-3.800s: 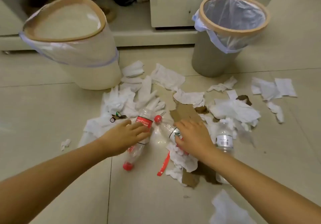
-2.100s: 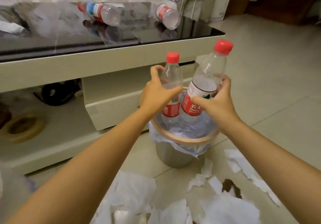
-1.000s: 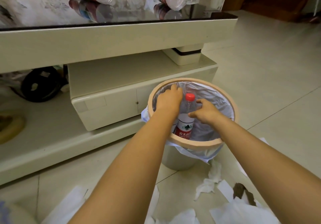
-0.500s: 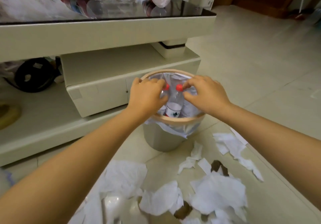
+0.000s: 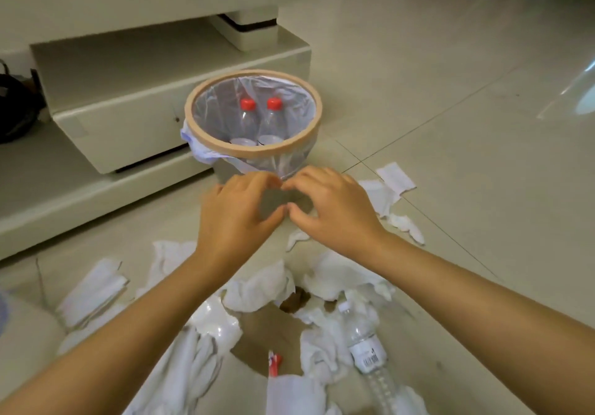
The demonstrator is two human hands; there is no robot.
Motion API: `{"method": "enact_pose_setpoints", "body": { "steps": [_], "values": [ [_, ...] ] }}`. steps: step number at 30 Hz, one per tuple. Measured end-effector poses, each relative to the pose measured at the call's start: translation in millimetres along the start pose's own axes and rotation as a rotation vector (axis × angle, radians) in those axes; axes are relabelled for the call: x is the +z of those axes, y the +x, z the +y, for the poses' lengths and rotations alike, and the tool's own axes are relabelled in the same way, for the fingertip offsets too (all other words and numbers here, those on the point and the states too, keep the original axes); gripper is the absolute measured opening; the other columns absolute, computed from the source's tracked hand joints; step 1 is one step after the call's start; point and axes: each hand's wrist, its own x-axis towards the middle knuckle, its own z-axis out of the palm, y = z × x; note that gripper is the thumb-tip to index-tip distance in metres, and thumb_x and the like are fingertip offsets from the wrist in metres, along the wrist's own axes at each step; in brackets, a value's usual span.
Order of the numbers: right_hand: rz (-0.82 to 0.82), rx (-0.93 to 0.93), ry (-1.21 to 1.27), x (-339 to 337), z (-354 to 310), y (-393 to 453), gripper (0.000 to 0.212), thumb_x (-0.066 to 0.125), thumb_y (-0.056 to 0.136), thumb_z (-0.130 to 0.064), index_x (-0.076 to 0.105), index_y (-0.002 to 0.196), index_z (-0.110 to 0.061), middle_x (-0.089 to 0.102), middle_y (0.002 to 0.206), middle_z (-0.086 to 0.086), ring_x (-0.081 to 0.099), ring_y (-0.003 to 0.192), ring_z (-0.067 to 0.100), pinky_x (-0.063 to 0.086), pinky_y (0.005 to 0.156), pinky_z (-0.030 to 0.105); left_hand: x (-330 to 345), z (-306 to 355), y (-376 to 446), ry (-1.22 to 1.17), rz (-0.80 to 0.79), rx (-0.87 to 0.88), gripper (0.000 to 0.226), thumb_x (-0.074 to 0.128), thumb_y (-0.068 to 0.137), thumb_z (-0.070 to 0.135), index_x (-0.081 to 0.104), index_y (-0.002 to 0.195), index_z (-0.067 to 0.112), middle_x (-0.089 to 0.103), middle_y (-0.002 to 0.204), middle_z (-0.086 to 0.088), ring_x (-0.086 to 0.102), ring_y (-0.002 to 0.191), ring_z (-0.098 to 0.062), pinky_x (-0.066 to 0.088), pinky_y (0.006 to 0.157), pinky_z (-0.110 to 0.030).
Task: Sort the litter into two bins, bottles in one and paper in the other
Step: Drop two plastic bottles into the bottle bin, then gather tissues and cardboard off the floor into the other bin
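Observation:
A grey bin with a tan rim (image 5: 206, 133) and a clear liner stands on the floor. Two clear bottles stand upright inside it, the left bottle (image 5: 247, 115) and the right bottle (image 5: 273, 115), both with red caps. My left hand (image 5: 236, 218) and my right hand (image 5: 335, 211) hover empty in front of the bin, fingers curled and apart, fingertips nearly touching each other. Below them lies torn white paper (image 5: 260, 289) around a piece of brown cardboard (image 5: 257, 340). A clear bottle with a white cap (image 5: 367, 347) lies on the floor at the lower right.
A cream low cabinet (image 5: 128, 118) stands right behind the bin. More paper scraps (image 5: 392, 186) lie to the right of the bin and folded paper (image 5: 93, 289) at the left. A red label strip (image 5: 274, 363) lies on the cardboard. Bare tiled floor (image 5: 467, 124) spreads to the right.
Both hands let go of the two bottles, which now stand in the bin. The hands drew back out of the bin toward me, and the view tilted down to the floor litter.

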Motion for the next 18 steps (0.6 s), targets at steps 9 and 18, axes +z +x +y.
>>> {"method": "enact_pose_setpoints", "body": {
  "steps": [9,18],
  "values": [
    [-0.245,0.056,-0.056,-9.5,46.5,-55.7,0.031,0.058,0.085,-0.021,0.062,0.115,-0.018,0.063,0.108,-0.001,0.061,0.094,0.023,0.033,0.061,0.027,41.3,25.2,-2.1,-0.074,-0.217,-0.096,0.028,0.068,0.083,0.039,0.06,0.107,0.027,0.067,0.097,0.012,0.062,0.086,-0.012,0.049,0.061,-0.028],
    [-0.365,0.163,-0.093,0.4,135.2,-83.5,0.027,0.052,0.088,-0.025,0.059,0.114,-0.019,0.057,0.111,-0.001,0.056,0.096,0.022,0.044,0.066,0.034,103.6,54.5,37.8,-0.079,-0.322,-0.089,0.028,0.065,0.085,0.043,0.059,0.109,0.03,0.06,0.096,0.017,0.054,0.085,-0.006,0.047,0.062,-0.025]
  ]
}}
